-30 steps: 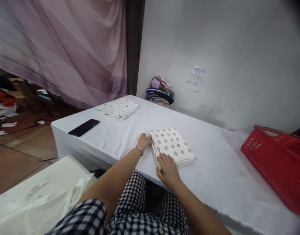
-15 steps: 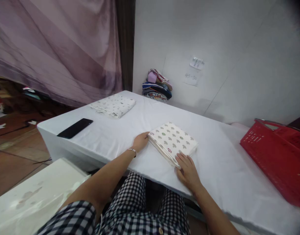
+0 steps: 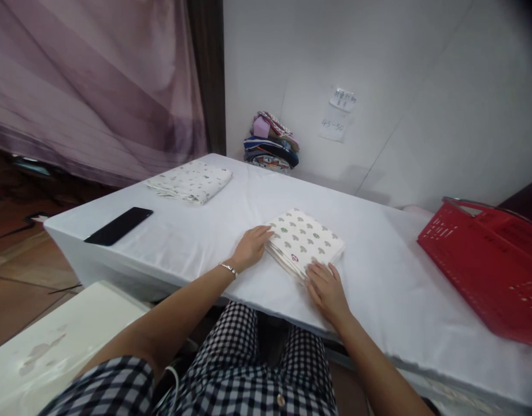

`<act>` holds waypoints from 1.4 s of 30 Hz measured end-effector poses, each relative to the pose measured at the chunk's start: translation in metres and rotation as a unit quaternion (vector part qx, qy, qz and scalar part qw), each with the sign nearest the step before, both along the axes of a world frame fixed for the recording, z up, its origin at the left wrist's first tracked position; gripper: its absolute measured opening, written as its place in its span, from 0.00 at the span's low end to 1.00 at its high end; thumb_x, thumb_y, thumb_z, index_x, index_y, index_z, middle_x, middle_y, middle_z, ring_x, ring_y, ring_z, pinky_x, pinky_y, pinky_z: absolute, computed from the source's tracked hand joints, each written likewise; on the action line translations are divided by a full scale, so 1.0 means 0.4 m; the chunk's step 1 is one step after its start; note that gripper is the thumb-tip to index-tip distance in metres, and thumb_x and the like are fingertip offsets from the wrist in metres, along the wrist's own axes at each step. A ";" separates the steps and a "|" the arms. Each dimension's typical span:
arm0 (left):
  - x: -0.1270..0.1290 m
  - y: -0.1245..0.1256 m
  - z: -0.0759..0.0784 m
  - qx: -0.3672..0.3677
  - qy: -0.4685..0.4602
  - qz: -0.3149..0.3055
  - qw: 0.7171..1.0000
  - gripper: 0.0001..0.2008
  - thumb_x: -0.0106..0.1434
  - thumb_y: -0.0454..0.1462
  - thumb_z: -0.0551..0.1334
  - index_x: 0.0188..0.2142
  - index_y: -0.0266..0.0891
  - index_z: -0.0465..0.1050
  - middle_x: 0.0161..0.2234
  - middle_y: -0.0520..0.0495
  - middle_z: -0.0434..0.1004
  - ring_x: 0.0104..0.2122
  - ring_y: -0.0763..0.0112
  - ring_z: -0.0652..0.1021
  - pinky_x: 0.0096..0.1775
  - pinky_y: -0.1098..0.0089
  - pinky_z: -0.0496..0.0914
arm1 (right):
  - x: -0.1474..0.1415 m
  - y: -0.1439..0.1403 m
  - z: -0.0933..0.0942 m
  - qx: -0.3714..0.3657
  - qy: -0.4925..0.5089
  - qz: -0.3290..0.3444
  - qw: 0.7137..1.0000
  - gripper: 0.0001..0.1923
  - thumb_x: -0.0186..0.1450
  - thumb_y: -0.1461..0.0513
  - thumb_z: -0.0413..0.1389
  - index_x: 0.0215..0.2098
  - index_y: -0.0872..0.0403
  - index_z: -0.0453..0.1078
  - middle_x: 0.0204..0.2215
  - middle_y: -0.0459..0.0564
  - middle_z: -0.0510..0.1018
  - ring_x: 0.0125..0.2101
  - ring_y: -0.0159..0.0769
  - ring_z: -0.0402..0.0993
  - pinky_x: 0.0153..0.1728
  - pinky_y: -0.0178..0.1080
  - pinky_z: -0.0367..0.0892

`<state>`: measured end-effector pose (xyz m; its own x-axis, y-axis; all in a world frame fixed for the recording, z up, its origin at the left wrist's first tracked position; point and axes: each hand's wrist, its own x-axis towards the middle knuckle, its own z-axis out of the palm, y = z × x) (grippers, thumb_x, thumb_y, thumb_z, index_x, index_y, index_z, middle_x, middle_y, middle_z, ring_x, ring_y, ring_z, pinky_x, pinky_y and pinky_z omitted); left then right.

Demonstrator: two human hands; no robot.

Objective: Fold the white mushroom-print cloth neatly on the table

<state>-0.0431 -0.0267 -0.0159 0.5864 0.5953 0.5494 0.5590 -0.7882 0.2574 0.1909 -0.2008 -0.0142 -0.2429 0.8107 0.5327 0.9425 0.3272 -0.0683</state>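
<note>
A folded white cloth (image 3: 305, 240), printed with grey mushroom-like shapes and a few green and red marks, lies on the white-covered table (image 3: 374, 289) in front of me. My left hand (image 3: 251, 247), with a bracelet at its wrist, rests its outstretched fingers on the cloth's left corner. At the near right corner, my right hand (image 3: 328, 290) lays its spread fingers flat on the fabric. Layered edges of the cloth show along the side facing me. Both hands press from above rather than grip.
Back left on the table lies another folded patterned cloth (image 3: 192, 182), with a black phone (image 3: 119, 226) nearer me. A red plastic basket (image 3: 483, 266) stands at the right. Stacked fabrics (image 3: 271, 144) sit by the wall. A white box-like surface (image 3: 62, 341) is at lower left.
My left hand has shifted from pinching the cloth's left corner to lying over it with fingers extended. My right hand stays at the near corner. The camera view has shifted slightly.
</note>
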 end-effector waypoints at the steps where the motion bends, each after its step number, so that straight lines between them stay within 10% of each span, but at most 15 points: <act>1: 0.003 -0.004 0.005 0.010 0.009 -0.029 0.999 0.24 0.57 0.27 0.52 0.53 0.38 0.67 0.55 0.44 0.68 0.55 0.62 0.66 0.54 0.57 0.62 | -0.011 0.010 0.012 -0.003 0.010 -0.004 1.000 0.13 0.67 0.60 0.48 0.46 0.54 0.69 0.46 0.53 0.75 0.50 0.41 0.67 0.55 0.48 0.51; 9: 0.022 -0.006 0.034 0.027 0.043 -0.134 0.990 0.13 0.64 0.35 0.54 0.46 0.42 0.72 0.48 0.47 0.74 0.47 0.66 0.72 0.50 0.58 0.63 | -0.051 0.070 0.053 -0.086 0.012 -0.063 0.994 0.09 0.66 0.59 0.50 0.36 0.52 0.72 0.33 0.50 0.74 0.35 0.37 0.67 0.37 0.38 0.60; 42: 0.047 -0.025 0.031 0.083 0.108 -0.127 0.982 0.09 0.63 0.31 0.51 0.34 0.38 0.70 0.35 0.45 0.71 0.36 0.67 0.70 0.40 0.64 0.65 | -0.015 0.019 0.016 0.001 -0.053 -0.018 0.998 0.14 0.64 0.70 0.48 0.43 0.56 0.72 0.36 0.54 0.74 0.35 0.39 0.65 0.36 0.40 0.60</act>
<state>-0.0245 -0.0368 -0.0035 0.8185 0.3263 0.4728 0.3656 -0.9307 0.0095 0.1850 -0.1931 -0.0078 -0.2689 0.8194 0.5062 0.9555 0.2931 0.0331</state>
